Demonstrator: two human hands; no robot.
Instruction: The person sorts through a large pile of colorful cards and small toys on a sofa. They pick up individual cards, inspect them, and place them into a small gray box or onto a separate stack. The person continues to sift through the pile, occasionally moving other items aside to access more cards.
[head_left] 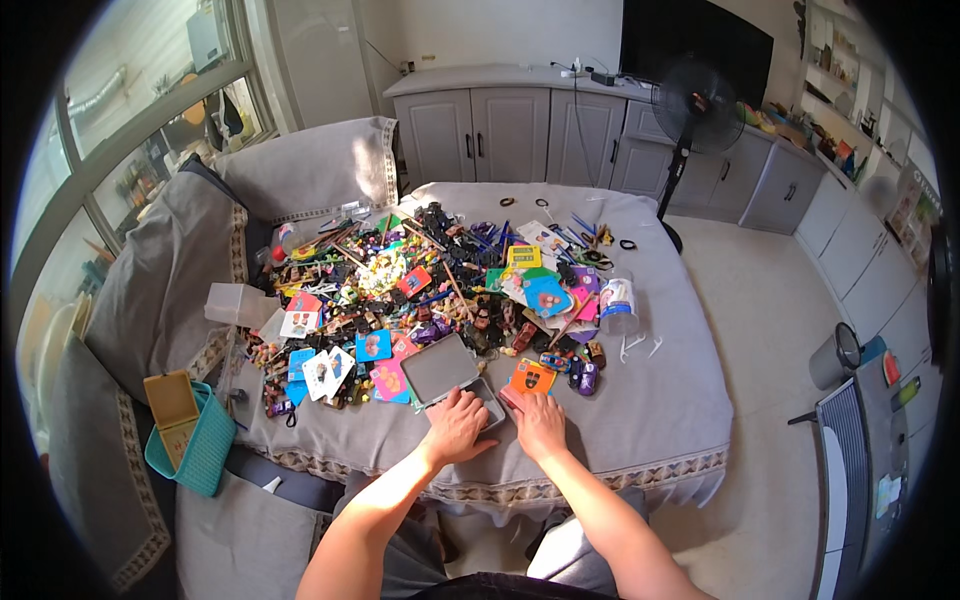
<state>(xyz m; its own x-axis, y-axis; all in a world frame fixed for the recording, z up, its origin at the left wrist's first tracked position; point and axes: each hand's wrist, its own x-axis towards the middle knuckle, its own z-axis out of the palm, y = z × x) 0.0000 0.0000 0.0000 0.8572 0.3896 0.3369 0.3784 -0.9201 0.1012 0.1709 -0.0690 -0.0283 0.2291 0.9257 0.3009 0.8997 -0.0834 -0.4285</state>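
A grey hinged box (441, 368) lies near the front edge of the cloth-covered table with its lid swung back. My left hand (458, 428) is over the box's near part, fingers curled on it and thumb along its near side; it covers much of the inside. Just right of the box, my right hand (541, 428) has its fingers closed on a small flat reddish-pink thing (511, 397), perhaps a stack of cards; its kind is partly hidden. An orange card (532, 377) with a dark picture lies beyond the right hand, beside toy cars (582, 377).
A wide heap of small toys, cards, pencils and toy cars (430, 270) covers the table's middle. A clear jar (618, 305) stands at its right, a translucent tub (237, 304) at its left. A turquoise basket (200, 450) is at the left; a black fan (695, 110) stands behind.
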